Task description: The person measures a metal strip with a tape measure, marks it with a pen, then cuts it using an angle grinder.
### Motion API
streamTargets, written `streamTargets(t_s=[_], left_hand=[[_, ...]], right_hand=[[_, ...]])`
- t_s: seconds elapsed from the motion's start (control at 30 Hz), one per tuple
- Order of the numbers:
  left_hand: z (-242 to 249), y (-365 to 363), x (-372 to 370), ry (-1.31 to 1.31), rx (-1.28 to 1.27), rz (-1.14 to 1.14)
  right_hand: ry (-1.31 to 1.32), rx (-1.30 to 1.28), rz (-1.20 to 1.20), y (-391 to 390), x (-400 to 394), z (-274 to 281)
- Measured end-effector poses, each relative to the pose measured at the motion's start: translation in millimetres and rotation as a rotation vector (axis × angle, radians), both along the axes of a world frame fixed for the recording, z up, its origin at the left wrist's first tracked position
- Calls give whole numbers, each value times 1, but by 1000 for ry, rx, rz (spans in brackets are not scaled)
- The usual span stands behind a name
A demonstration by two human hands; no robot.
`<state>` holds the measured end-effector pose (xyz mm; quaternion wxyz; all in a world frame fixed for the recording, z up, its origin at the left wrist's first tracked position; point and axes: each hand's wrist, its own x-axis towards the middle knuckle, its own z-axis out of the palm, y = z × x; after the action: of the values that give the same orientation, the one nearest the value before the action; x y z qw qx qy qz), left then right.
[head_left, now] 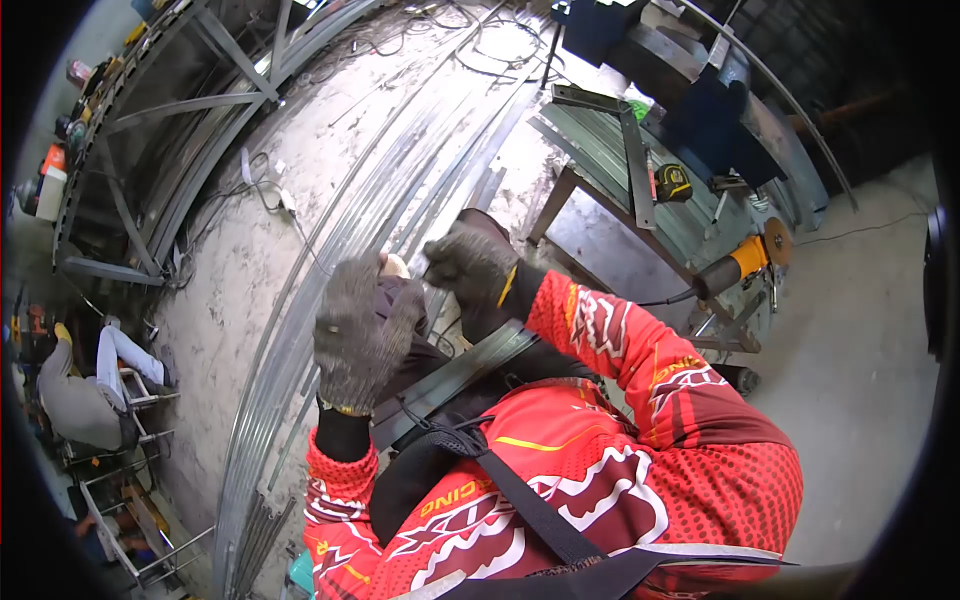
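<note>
Both of my hands wear dark grey work gloves and are raised close together in front of my lap. My left hand (365,325) has its fingers curled, and a small pale rounded thing (396,266) shows at its upper right edge. To the right, my right hand (465,260) is closed, its knuckles toward the pale thing. I cannot tell what the curled fingers hold. Below the hands, a flat grey metal bar (455,385) lies slanted across my lap.
Long metal profiles (300,310) lie on the floor. At right, a metal table holds a steel square (635,165) and tape measure (673,182); a yellow angle grinder (742,262) is beside its edge. Left are a metal frame (190,105) and a crouching person (85,390).
</note>
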<state>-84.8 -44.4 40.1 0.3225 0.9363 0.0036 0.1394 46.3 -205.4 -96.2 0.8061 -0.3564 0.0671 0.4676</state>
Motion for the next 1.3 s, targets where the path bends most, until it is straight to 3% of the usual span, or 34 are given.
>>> streamTargets(t_s=[0.03, 0.07, 0.1, 0.17, 0.27, 0.37, 0.43, 0.57, 0.67, 0.73, 0.8, 0.83, 0.87, 0.9, 1.03, 1.07, 1.13, 1.27, 1.3], left_hand=[[1, -2, 15, -3, -3, -3], [1, -9, 33, -53, 168, -84], [3, -18, 53, -107, 336, -165], [9, -47, 90, 367, 432, -60], [-68, -41, 130, 637, 282, -99], [-85, -38, 120, 766, 371, -38], [-101, -19, 115, 851, 206, 32], [-115, 0, 111, 752, 241, 64], [-97, 17, 105, 580, 323, 120], [-69, 29, 95, 576, 358, 120], [-49, 46, 76, 558, 349, 132], [-42, 55, 63, 566, 332, 153], [-40, 64, 49, 574, 317, 168], [-51, 78, 29, 496, 279, 146], [-49, 96, -38, 476, 108, 113], [-46, 98, -50, 508, 70, 108], [-53, 104, -74, 536, 25, 102], [-76, 127, -116, 502, -135, 166], [-81, 131, -124, 480, -206, 200]], right_hand=[[2, 37, -82, 12, -16, 8], [1, 77, -162, 23, -32, 15], [146, 138, -97, 26, -39, -9], [182, 124, -81, 37, -61, -19], [184, 42, -22, 50, -92, -29], [89, -121, 57, 53, -104, -33], [-40, -279, 128, 58, -103, -38], [-331, -469, 295, 67, -90, -26], [-699, -417, 439, 36, -73, 20], [-993, -387, 435, 5, -58, 63], [-1189, -622, 330, -26, -35, 85], [-1469, -802, 176, -37, -19, 70], [-1367, -866, 96, -52, -8, 87], [-1426, -954, 81, -69, 13, 77], [-1637, -1371, 340, -87, 57, 31], [-1633, -1380, 338, -88, 62, 17], [-2059, -1414, 162, -88, 73, -6], [-1954, -1458, 466, -67, 97, -6], [-2021, -1389, 409, -58, 100, -6]])
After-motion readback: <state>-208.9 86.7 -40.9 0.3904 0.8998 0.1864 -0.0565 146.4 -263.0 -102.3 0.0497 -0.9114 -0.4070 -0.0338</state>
